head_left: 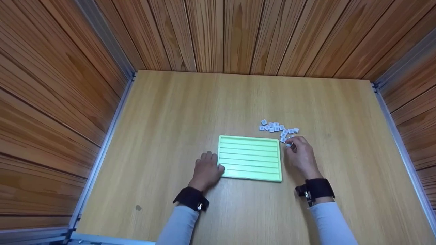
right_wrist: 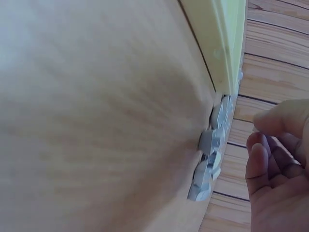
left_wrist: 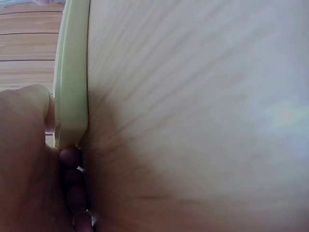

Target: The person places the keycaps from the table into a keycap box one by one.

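Resting on the wooden table (head_left: 170, 112): one green grooved tray (head_left: 250, 158), lying flat between your hands. Your left hand (head_left: 206, 172) grips its left edge, thumb on the rim. Small white tiles (head_left: 277, 128), a loose cluster just beyond the tray's far right corner. Your right hand (head_left: 299, 154) pinches one tile at the cluster's near end.

The tray (head_left: 250, 158) is pale mint green, ribbed with parallel lengthwise grooves. Just beyond its far right corner, the small tiles (head_left: 277, 129) are white with bluish-grey marks. Under the tray, the desk (head_left: 170, 112) is light oak with fine straight grain. Around the desk, the walls (head_left: 51, 85) are reddish-brown striped planks. Near the tray, black wrist straps (head_left: 190, 199) meet light grey sleeves (head_left: 178, 224).
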